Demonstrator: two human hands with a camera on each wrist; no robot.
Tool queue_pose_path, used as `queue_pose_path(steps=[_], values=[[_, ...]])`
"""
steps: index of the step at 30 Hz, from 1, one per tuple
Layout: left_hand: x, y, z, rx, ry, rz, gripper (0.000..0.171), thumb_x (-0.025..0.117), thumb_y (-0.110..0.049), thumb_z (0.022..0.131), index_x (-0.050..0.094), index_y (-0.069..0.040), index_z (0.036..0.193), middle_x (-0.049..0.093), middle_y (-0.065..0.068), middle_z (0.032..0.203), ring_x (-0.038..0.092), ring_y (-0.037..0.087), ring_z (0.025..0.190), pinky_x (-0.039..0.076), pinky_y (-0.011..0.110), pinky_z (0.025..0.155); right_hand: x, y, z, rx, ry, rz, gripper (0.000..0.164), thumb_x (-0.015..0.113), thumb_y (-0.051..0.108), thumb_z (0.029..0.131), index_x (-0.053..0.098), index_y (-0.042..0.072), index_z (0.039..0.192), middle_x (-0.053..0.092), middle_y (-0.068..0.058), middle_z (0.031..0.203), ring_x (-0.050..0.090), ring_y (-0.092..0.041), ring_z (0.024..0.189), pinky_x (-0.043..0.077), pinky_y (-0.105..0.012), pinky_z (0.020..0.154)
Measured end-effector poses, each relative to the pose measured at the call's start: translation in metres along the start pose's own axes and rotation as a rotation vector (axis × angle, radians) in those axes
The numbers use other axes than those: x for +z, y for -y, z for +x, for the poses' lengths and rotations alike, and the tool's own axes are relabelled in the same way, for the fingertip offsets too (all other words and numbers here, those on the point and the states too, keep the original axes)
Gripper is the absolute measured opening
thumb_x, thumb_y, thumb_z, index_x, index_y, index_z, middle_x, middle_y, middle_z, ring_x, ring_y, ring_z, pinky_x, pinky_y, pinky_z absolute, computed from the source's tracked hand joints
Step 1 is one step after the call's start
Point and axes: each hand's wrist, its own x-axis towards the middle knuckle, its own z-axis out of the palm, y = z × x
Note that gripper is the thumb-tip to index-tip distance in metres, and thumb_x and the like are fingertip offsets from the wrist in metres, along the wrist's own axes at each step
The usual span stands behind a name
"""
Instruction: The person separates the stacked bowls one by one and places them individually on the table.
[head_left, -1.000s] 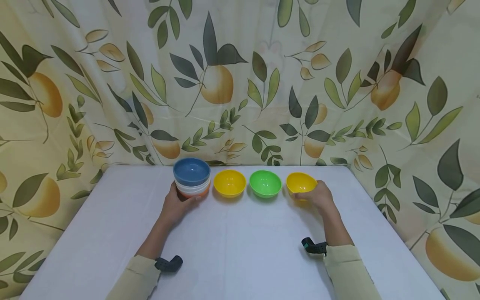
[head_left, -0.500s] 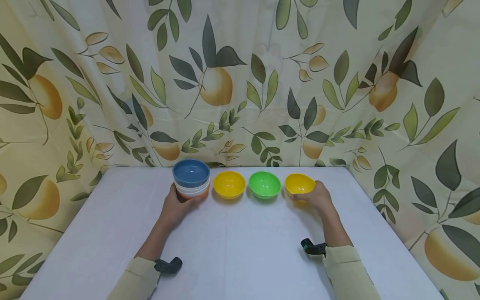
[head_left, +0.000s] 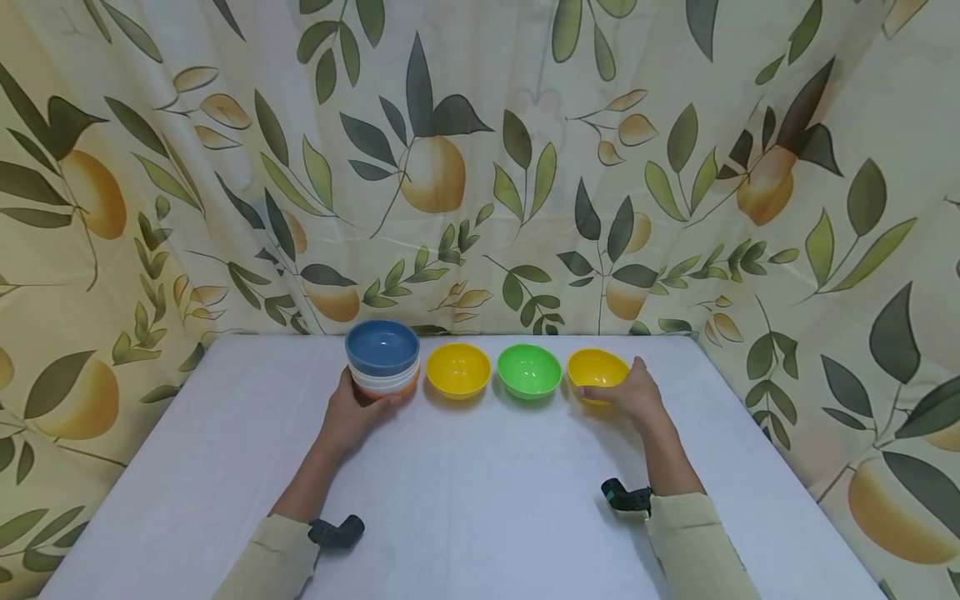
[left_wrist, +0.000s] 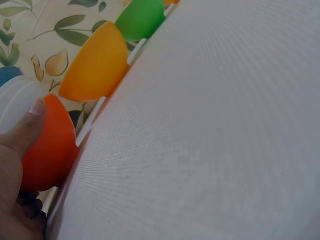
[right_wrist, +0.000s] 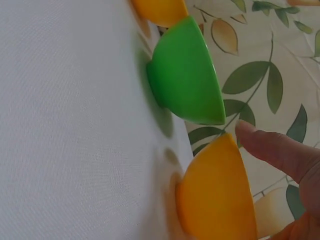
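My left hand point(head_left: 356, 412) grips a stack of bowls at the left end of a row in the head view. An orange bowl point(left_wrist: 55, 150) is at the bottom, white bowls point(head_left: 386, 382) sit above it, and a blue bowl point(head_left: 382, 347) tops the stack. The thumb lies along its near side. At the row's right end, my right hand point(head_left: 636, 392) is beside a yellow bowl point(head_left: 597, 367). Its thumb point(right_wrist: 270, 147) is straight, the tip near the rim and seemingly apart from it. Fingers behind that bowl are mostly hidden.
Between the hands stand another yellow bowl point(head_left: 458, 371) and a green bowl point(head_left: 529, 372), both upright. The row lies along the far edge of a white-covered table point(head_left: 465, 492). A fruit-patterned curtain point(head_left: 480, 167) hangs directly behind.
The right-hand yellow bowl has slid slightly left toward the green one, and the right hand's fingers have loosened at its rim. The left hand and its stack stay put.
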Motion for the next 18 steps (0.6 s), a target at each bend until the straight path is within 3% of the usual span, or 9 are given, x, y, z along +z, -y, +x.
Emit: queue_pose_path(steps=[4,9,18], values=[[0.0,0.002,0.001,0.007,0.002,-0.003,0.116,0.088,-0.042,0.087,0.011,-0.011,0.168,0.035,0.017,0.164,0.035,0.035,0.149,0.028,0.057,0.123,0.0,0.006,-0.004,-0.07,-0.083,0.026,0.131,0.087,0.044,0.086,-0.005,-0.006,0.164,0.006,-0.035,0.168,0.017,-0.053,0.152,0.022,-0.065,0.122],[0.001,0.003,0.001,0.012,-0.001,-0.012,0.116,0.088,-0.044,0.086,0.012,-0.011,0.167,0.037,0.016,0.163,0.036,0.035,0.147,0.03,0.057,0.122,0.007,0.028,-0.02,-0.207,-0.177,0.126,0.12,0.084,0.049,0.088,0.008,0.002,0.168,0.014,-0.022,0.173,0.014,-0.045,0.157,0.019,-0.063,0.124],[0.001,0.004,0.001,0.017,-0.013,0.0,0.116,0.089,-0.042,0.085,0.014,-0.011,0.167,0.037,0.016,0.162,0.037,0.036,0.147,0.03,0.058,0.122,0.04,0.072,-0.051,-0.453,-0.136,0.191,0.098,0.077,0.049,0.094,0.026,0.007,0.166,0.032,-0.013,0.169,0.022,-0.034,0.157,0.019,-0.059,0.126]])
